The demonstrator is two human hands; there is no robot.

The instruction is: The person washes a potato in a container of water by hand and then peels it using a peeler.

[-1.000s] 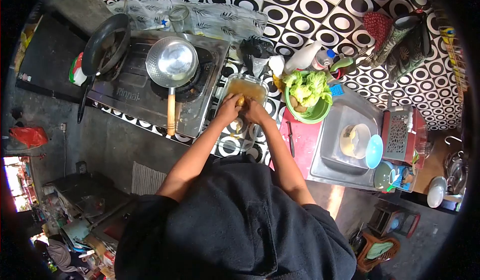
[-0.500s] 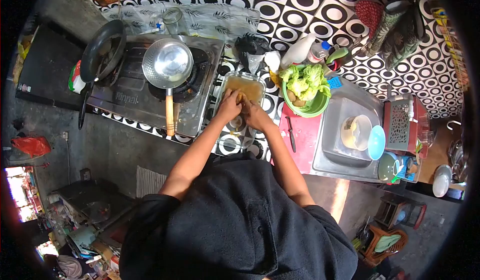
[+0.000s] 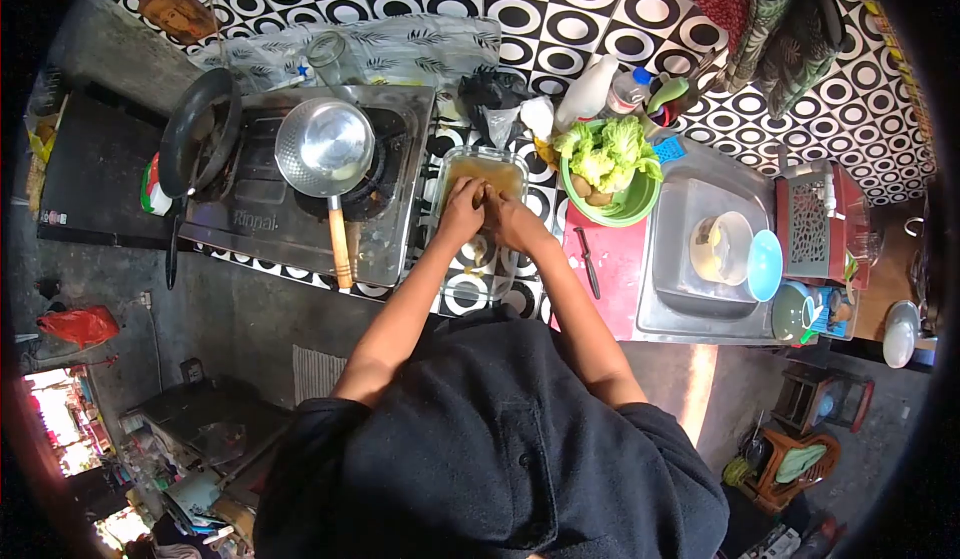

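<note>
Both my hands are together over a clear rectangular container (image 3: 524,164) that holds brownish liquid. My left hand (image 3: 463,209) is closed, its fingertips meeting those of my right hand (image 3: 512,219), closed too. Whatever small thing lies between the fingers is hidden. Right of the container stands a green bowl (image 3: 640,204) with leafy lettuce (image 3: 618,154) and brown round items in it. A dark knife (image 3: 588,262) lies on the pink board (image 3: 615,294).
A stove (image 3: 235,204) at the left bears a silver saucepan (image 3: 325,149) and a dark frying pan (image 3: 200,134). The sink (image 3: 690,309) at the right holds a round tub (image 3: 720,249) and a blue bowl (image 3: 765,265). Bottles (image 3: 588,92) stand at the back.
The whole view has shifted slightly. My hands stay together over the container; the yellowish piece seen between my fingers earlier is now hidden.
</note>
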